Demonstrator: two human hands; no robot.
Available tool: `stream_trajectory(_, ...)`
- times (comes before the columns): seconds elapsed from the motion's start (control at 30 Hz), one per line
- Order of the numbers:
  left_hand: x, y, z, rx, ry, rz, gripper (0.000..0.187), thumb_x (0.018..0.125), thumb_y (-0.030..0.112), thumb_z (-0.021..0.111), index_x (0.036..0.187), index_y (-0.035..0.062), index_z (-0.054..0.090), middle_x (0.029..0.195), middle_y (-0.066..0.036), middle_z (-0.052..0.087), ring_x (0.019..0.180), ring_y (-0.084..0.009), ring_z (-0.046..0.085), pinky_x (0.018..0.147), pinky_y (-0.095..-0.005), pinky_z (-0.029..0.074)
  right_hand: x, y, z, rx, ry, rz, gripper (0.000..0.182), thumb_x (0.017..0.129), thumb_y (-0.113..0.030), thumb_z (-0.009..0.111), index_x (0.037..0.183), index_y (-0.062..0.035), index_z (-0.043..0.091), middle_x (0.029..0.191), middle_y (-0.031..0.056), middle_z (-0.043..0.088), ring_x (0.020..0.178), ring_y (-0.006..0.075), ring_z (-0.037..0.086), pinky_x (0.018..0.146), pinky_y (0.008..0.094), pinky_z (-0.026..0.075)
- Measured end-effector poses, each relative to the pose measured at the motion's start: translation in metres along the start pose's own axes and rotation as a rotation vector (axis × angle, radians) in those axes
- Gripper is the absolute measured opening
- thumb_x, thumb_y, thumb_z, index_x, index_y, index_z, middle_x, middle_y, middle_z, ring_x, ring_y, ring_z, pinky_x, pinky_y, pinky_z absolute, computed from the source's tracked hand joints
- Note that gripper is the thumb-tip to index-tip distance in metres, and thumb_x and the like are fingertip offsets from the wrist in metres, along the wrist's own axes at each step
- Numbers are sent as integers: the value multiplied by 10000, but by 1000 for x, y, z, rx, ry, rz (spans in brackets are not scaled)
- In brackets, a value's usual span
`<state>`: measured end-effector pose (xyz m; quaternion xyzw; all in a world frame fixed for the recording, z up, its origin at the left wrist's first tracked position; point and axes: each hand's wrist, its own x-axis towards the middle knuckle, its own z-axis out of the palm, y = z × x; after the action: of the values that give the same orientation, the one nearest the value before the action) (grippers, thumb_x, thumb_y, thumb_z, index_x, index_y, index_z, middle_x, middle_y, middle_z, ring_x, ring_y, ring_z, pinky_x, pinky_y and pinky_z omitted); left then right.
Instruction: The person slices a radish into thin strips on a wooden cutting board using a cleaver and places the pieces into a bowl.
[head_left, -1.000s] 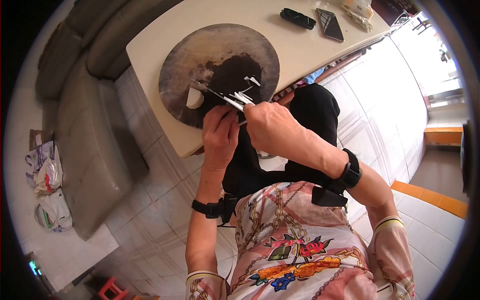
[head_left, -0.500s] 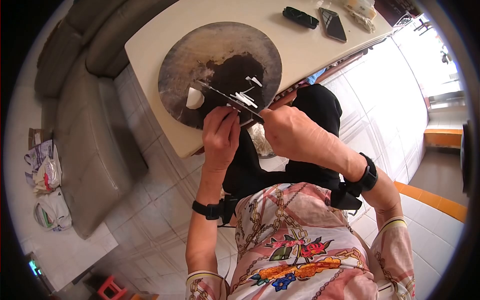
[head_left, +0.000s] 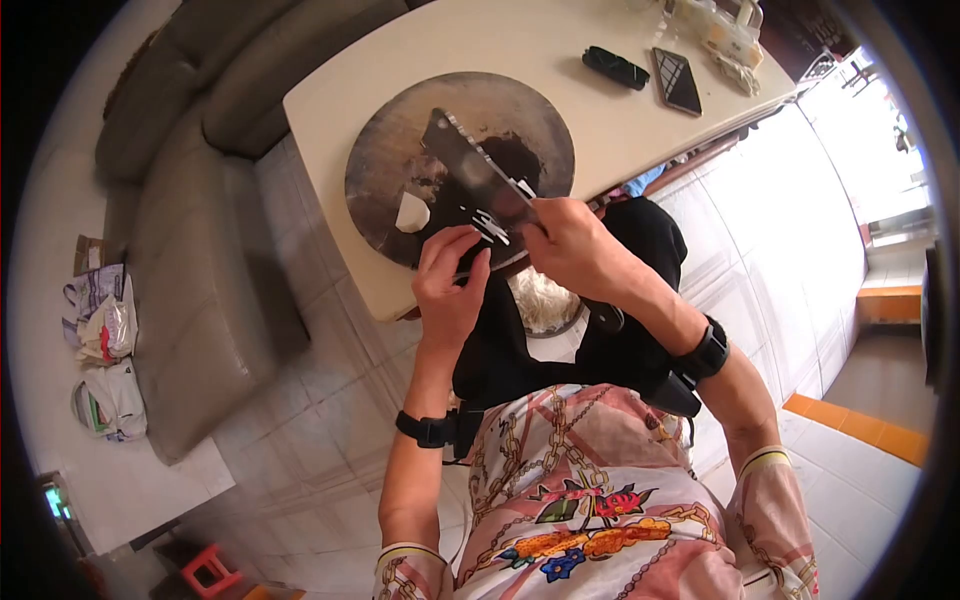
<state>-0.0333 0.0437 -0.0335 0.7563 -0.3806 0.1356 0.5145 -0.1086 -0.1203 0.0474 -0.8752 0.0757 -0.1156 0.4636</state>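
White strips (head_left: 489,226) lie in a loose pile on the round board (head_left: 385,150), just ahead of the left hand (head_left: 450,282). This hand keeps its fingers bent and the thumb apart from them; whether the fingertips touch the strips, I cannot tell. The right hand (head_left: 575,245) is closed around the handle of a knife (head_left: 468,165), and the blade reaches forward and leftward from it, over the board.

In my judgement, the first danger is for the left fingertips: the blade is near to them, so a careless downward stroke could cut them. Second, because the strips are loose, a wide sweep of the knife could push some over the board's near rim, between the hands. The white block (head_left: 412,213), ahead and to the left of the left hand, is not held, so a bump might make it slide.
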Motion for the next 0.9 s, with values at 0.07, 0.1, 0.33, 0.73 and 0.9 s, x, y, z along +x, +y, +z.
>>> stream_trajectory(0.07, 3, -1, -2, -196, 50, -173, 188, 844, -15, 646, 1032, -29, 657, 1054, -101, 653, 991, -214, 618, 879, -309, 492, 1, -11, -19, 113, -96, 114, 232, 843, -110, 502, 713, 75, 551, 579, 167, 578, 502, 262, 585, 491, 359, 461)
stream_trajectory(0.1, 5, 4, -1, -192, 58, -162, 188, 844, -15, 646, 1032, -29, 657, 1054, -101, 653, 991, -214, 618, 879, -309, 492, 1, -12, -27, 228, -193, 240, 235, 832, -100, 481, 706, 87, 547, 595, 160, 601, 515, 244, 612, 490, 356, 478)
stream_trajectory(0.33, 22, 50, -5, -1401, 129, -925, 441, 1009, 340, 398, 1321, 32, 447, 1327, -111, 495, 1248, -236, 454, 1084, -406, 333, -18, 2, -34, 672, -359, 307, 236, 870, -138, 503, 751, 42, 598, 607, 51, 609, 430, 66, 506, 416, 225, 383)
stream_trajectory(0.73, -4, 33, 4, -1735, 281, -1112, 277, 995, 146, 442, 1217, -6, 508, 1199, -125, 555, 1148, -246, 536, 1028, -411, 450, -28, 21, -42, 532, -111, 264, 266, 888, -113, 488, 685, 35, 576, 558, 40, 562, 412, 91, 480, 415, 250, 394)
stream_trajectory(0.9, -10, 28, -17, -1719, 400, -1140, 296, 978, 133, 481, 1233, -17, 484, 1221, -149, 537, 1164, -274, 525, 1041, -434, 442, -32, 47, -72, 537, -137, 379, 255, 880, -106, 502, 681, 40, 568, 557, 59, 561, 394, 100, 470, 401, 255, 396)
